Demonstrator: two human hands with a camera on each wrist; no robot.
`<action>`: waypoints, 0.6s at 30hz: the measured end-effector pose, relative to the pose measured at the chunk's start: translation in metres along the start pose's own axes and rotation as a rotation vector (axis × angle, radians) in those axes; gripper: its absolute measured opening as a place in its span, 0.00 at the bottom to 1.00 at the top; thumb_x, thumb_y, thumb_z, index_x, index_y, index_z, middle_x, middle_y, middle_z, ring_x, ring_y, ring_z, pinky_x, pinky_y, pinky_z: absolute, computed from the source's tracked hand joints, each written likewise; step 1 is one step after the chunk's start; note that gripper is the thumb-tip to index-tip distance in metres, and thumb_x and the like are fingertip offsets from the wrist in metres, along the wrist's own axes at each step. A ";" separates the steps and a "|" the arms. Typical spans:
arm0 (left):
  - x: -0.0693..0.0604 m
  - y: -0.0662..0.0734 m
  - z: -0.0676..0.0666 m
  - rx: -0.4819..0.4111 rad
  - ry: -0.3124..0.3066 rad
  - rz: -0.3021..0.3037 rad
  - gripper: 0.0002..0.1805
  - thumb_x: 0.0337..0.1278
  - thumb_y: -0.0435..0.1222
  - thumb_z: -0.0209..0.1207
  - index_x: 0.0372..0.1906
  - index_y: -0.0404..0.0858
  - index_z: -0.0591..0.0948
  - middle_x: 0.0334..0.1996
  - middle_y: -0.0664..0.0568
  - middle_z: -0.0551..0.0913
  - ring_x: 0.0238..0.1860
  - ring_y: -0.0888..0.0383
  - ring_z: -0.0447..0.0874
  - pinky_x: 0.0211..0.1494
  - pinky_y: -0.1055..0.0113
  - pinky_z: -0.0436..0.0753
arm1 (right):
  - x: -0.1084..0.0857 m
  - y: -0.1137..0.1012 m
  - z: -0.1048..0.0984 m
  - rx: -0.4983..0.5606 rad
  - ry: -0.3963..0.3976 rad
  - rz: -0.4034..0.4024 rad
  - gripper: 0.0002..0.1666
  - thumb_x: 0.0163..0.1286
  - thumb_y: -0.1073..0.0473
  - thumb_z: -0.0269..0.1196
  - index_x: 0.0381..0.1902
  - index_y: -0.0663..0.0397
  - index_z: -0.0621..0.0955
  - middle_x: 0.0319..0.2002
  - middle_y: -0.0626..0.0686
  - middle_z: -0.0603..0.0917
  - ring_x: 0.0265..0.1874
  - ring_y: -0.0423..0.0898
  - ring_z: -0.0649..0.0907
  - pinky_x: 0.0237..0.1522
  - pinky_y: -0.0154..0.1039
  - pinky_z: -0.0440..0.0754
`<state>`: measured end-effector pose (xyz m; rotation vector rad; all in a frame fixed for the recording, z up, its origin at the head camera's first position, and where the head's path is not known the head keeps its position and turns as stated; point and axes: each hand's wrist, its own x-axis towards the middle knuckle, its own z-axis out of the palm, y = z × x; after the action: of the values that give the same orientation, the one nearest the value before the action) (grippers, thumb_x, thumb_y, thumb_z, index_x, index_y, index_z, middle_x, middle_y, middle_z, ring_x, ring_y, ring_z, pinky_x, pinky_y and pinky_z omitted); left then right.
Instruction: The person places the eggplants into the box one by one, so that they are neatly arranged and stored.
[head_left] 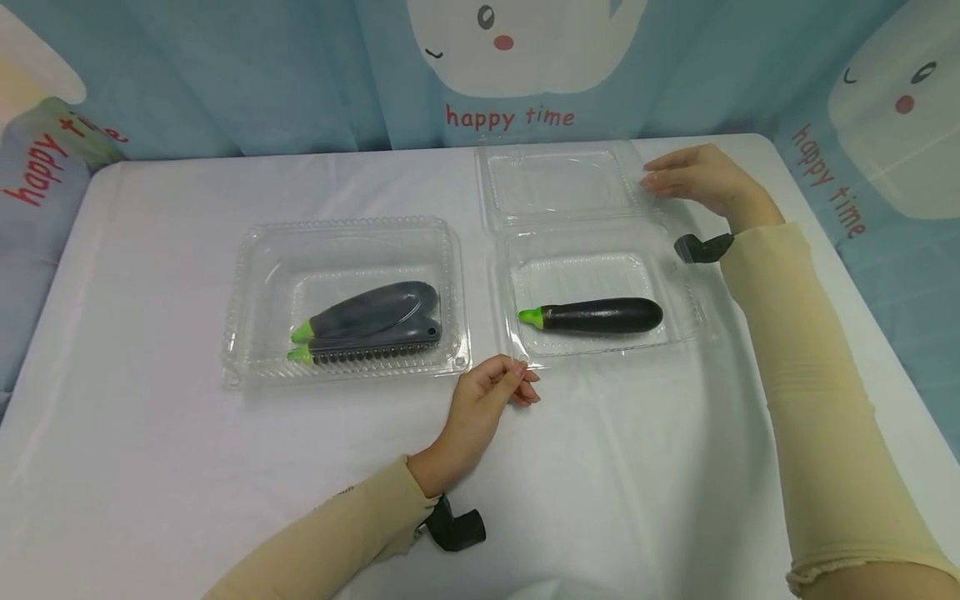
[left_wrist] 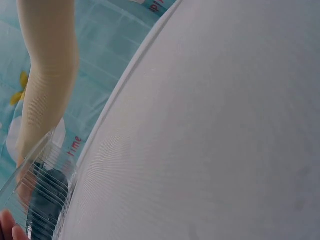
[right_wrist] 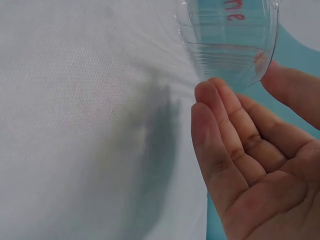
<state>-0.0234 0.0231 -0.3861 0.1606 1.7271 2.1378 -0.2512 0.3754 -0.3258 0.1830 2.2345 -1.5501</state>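
A clear plastic clamshell box lies unfolded on the table, its lid spread toward the back. One dark eggplant with a green stem lies in its base. My left hand pinches the box's near left corner; in the left wrist view only some fingertips show. At the lid's right edge is my right hand, its fingers fairly straight. In the right wrist view its thumb touches the clear rim, and the other fingertips lie by the opposite side.
Left of it stands another clear plastic box, through which two eggplant shapes show, one bearing a row of dark bumps. A white cloth covers the table. Blue printed curtains hang behind and at the sides.
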 end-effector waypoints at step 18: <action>-0.001 0.001 0.001 -0.013 0.006 -0.005 0.09 0.66 0.28 0.50 0.35 0.23 0.78 0.29 0.33 0.80 0.30 0.61 0.80 0.40 0.66 0.81 | 0.000 0.002 0.001 -0.047 0.030 -0.021 0.30 0.63 0.61 0.65 0.60 0.68 0.71 0.38 0.40 0.83 0.39 0.36 0.82 0.43 0.25 0.77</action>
<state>-0.0230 0.0234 -0.3846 0.1457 1.7147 2.1476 -0.2501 0.3755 -0.3275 0.1705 2.3005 -1.5133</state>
